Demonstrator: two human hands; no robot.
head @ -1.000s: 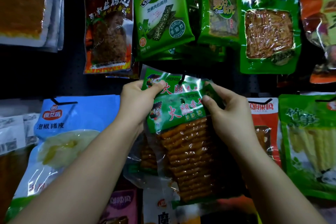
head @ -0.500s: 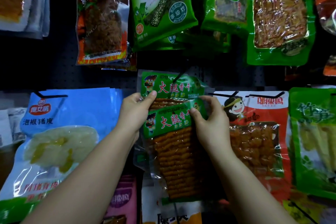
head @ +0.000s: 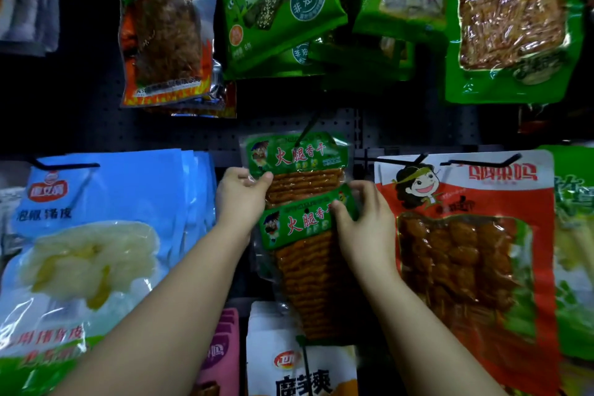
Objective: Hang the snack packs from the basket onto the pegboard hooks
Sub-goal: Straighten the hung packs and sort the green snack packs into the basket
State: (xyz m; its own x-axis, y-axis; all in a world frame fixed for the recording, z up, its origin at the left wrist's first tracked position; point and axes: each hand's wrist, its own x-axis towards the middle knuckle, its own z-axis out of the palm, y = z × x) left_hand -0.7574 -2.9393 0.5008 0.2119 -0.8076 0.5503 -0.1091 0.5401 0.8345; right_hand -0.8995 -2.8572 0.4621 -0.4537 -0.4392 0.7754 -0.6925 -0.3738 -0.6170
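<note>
Head view: hanging step in hand. Left hand [head: 242, 199] pinching the hung green pack [head: 297, 156] on its hook [head: 309, 125]; right hand [head: 363, 222], fingers [head: 337, 207] grasping the loose green pack's [head: 300, 227] header just below. Next, probably: lifting that header and threading its hole onto the hook tip.

This is a shop's snack display. A dark pegboard [head: 418, 128] with black hooks [head: 66, 166] carries rows of sealed retail snack packs. Above the fingers [head: 257, 178] hang a red chicken-wing pack [head: 167, 26] and green seaweed packs [head: 276, 6]. Left of them hangs a stack of blue packs [head: 106, 235], right of them a red pack [head: 466, 251], each printed with brand labels.
</note>
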